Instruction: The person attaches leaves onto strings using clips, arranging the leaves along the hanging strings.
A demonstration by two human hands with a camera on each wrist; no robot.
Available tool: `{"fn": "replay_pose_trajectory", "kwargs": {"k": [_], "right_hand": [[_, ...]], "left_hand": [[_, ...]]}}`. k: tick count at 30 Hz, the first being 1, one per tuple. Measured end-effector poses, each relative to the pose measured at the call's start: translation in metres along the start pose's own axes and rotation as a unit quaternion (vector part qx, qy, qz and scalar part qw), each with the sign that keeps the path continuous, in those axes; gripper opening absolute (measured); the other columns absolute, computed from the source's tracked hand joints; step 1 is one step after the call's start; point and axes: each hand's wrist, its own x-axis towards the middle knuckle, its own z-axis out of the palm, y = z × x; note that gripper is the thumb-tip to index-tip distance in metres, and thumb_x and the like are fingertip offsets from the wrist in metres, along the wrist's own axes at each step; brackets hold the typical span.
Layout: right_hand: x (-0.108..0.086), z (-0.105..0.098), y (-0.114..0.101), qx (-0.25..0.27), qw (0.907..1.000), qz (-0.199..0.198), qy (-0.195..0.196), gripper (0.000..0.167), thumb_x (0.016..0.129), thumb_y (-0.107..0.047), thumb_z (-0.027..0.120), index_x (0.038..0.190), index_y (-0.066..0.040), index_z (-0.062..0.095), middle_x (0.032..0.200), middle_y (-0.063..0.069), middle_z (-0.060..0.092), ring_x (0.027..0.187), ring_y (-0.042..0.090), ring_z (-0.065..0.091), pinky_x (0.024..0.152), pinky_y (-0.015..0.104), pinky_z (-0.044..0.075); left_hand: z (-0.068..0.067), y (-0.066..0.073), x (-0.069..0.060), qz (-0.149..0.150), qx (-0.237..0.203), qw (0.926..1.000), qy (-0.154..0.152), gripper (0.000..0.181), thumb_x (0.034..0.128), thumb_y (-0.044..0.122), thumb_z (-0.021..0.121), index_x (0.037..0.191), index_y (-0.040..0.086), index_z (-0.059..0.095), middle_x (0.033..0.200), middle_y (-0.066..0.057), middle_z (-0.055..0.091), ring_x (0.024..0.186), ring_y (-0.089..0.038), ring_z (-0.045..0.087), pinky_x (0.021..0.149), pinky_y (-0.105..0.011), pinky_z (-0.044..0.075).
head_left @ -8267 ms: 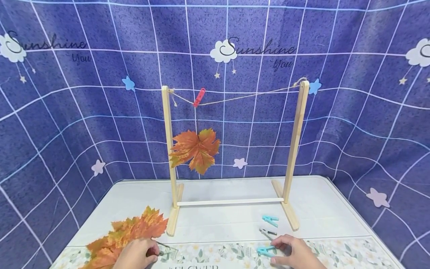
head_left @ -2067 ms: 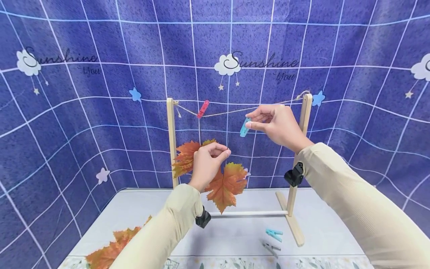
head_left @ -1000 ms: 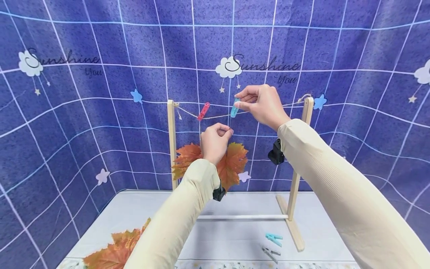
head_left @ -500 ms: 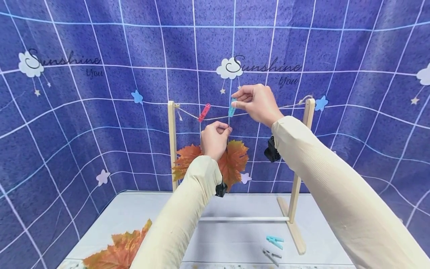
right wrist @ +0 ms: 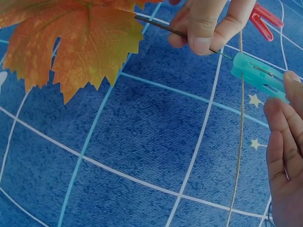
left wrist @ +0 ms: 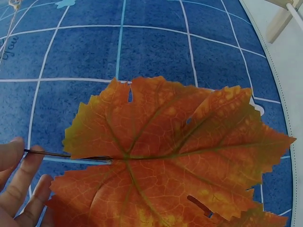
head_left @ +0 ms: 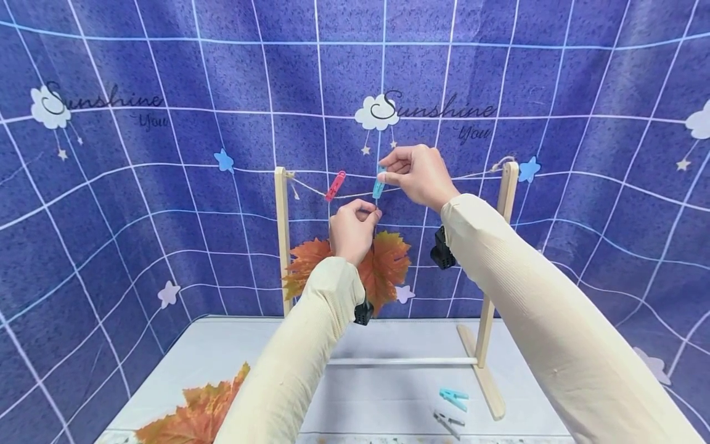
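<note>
Blue gridded backdrop (head_left: 588, 74); leaf (head_left: 386, 265) hangs below left hand (head_left: 352, 229) pinching its stem (left wrist: 52, 153), right hand (head_left: 424, 176) pinching clothespin (head_left: 378, 186) above.

White tabletop (head_left: 238, 336) beneath a wooden stand (head_left: 489, 390), orange foliage (head_left: 194, 414), turquoise clip (head_left: 455, 398), grey clip (head_left: 447, 423)

In the head view, the left sleeve (head_left: 294, 351) hides one foot of the wooden stand (head_left: 282, 225) and part of the lying leaves (head_left: 191, 412), which the bottom edge crops. The right wrist view cuts off the right hand (right wrist: 289, 158), whose fingers cover part of the turquoise clothespin (right wrist: 258, 73); whether it grips the stem (right wrist: 161, 27) is unclear
</note>
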Motion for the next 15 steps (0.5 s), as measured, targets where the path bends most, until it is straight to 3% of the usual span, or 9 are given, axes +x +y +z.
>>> {"fn": "replay_pose_trajectory", "kwargs": {"k": [9,15], "right_hand": [[0.0000,0.0016,-0.0031,-0.014,0.9993,0.013,-0.031,0.033,0.097,-0.017,0.072,0.126,-0.003,0.070,0.110,0.014,0.074,0.103,0.027,0.069,0.097,0.042,0.049],[-0.0014,0.0024,-0.0032,-0.017,0.9986,0.014,-0.048,0.040,0.097,-0.019,0.071,0.134,-0.004,0.066,0.118,0.014,0.072,0.111,0.027,0.067,0.100,0.043,0.048]], "left_hand": [[-0.0008,0.0027,-0.0001,-0.008,0.003,1.0000,0.000,0.013,0.0945,0.024,0.074,0.101,0.013,0.078,0.085,-0.002,0.077,0.075,-0.018,0.069,0.070,-0.036,0.051],[-0.0023,0.0007,-0.0022,0.017,0.002,0.9998,-0.005,0.013,0.0941,0.021,0.074,0.101,0.011,0.078,0.085,-0.004,0.078,0.074,-0.020,0.071,0.074,-0.037,0.053]]}}
